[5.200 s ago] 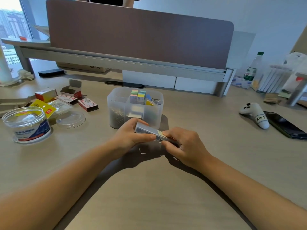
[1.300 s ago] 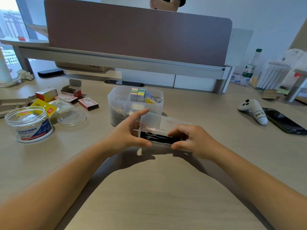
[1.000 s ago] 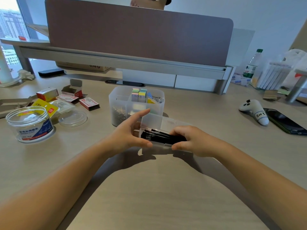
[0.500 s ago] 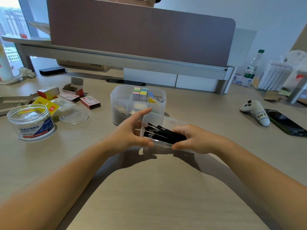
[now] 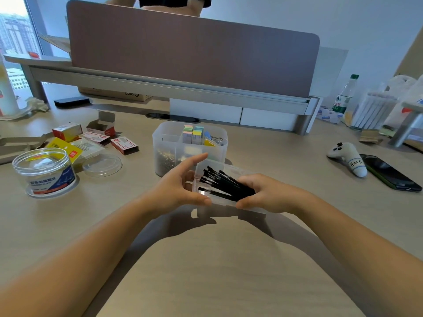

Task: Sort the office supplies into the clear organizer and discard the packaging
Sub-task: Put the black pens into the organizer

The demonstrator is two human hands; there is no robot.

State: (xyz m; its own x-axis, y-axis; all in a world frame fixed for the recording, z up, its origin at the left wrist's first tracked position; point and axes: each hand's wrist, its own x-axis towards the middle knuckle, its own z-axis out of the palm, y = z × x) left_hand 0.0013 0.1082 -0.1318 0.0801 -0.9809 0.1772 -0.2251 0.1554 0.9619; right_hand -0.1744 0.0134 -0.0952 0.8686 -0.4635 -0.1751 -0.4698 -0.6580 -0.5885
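A clear plastic case point(image 5: 225, 170) with its lid up sits low over the desk in front of me. My left hand point(image 5: 178, 187) holds its left end, thumb along the front edge and index finger stretched out. My right hand point(image 5: 263, 193) grips a bundle of thin black pen refills point(image 5: 223, 184) that tilts up out of the case, tips pointing left. Just behind stands the clear organizer point(image 5: 169, 143), holding coloured sticky tabs point(image 5: 193, 132), binder clips and a compartment of small metal clips.
Left of the organizer lie small red and yellow boxes point(image 5: 123, 145), a clear round tub point(image 5: 44, 171) and its loose lid point(image 5: 101, 165). A white controller point(image 5: 348, 157) and a dark phone point(image 5: 389, 172) lie at the right. A desk divider point(image 5: 192, 46) runs along the back.
The case's lid has been swung up since five seconds ago. Over the last second my right hand has lifted the black refills so they angle further up out of the case.
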